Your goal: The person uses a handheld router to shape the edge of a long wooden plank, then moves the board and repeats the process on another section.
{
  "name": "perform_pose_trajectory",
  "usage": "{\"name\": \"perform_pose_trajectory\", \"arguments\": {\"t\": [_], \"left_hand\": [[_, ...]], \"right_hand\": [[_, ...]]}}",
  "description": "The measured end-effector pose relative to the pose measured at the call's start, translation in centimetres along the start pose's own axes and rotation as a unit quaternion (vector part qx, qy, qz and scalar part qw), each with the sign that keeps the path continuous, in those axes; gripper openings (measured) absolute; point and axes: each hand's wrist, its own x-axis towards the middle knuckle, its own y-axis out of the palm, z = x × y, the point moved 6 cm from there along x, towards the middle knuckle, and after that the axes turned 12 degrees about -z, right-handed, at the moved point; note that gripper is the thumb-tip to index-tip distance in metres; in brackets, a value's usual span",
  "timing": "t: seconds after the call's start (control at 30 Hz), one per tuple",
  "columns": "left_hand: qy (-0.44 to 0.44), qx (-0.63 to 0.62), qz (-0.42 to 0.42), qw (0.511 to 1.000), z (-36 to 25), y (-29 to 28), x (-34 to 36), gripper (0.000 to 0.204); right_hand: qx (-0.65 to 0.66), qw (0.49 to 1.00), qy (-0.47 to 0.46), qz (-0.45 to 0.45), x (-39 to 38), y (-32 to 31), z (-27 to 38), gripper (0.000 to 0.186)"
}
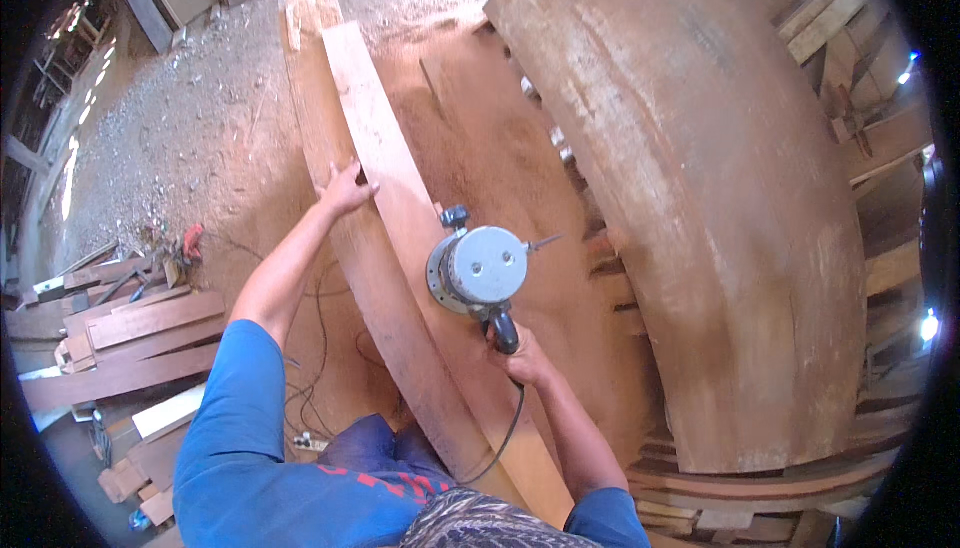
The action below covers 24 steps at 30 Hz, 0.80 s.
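A pale plank (365,98) lies lengthwise beside a darker, longer board (385,313), both running away from my body. My left hand (342,188) rests on the boards along their seam, fingers spread. A round metal power tool, apparently a router (485,266), with a black side knob and an adjusting screw, sits on the pale plank. My right hand (515,353) is closed around its black rear handle, from which a cord hangs down across the boards. The tool's underside is hidden.
A large weathered wooden panel (690,208) fills the right, over stacked lumber (830,28). Offcuts (150,323) are piled at left near a red tool (192,245). Loose cords and a power strip (308,442) lie on the sawdust-covered ground (250,208).
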Motion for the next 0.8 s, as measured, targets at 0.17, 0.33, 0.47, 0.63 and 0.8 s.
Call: {"name": "perform_pose_trajectory", "arguments": {"t": [0.17, 0.33, 0.47, 0.63, 0.8], "left_hand": [[-0.056, 0.024, 0.03, 0.998, -2.0, -1.1, -1.6, 0.096], [-0.067, 0.022, 0.021, 0.997, -3.0, -1.7, -2.1, 0.098], [-0.061, 0.02, 0.037, 0.997, -2.9, -1.7, -2.2, 0.099], [-0.062, 0.019, 0.02, 0.998, -3.5, -1.9, -2.3, 0.098], [-0.078, 0.036, 0.031, 0.996, -3.5, -1.8, -2.4, 0.098]], "right_hand": [[-0.006, 1.0, -0.001, 0.015, 2.6, 0.3, 0.4, 0.028], [-0.017, 0.999, 0.015, 0.025, 4.7, 0.8, 0.5, 0.029], [0.011, 1.0, -0.022, 0.015, 6.2, 1.5, 1.7, 0.031], [-0.02, 1.0, -0.001, 0.011, 8.0, 1.8, 2.3, 0.033], [0.009, 1.0, 0.004, 0.002, 8.7, 2.1, 3.1, 0.033]]}}
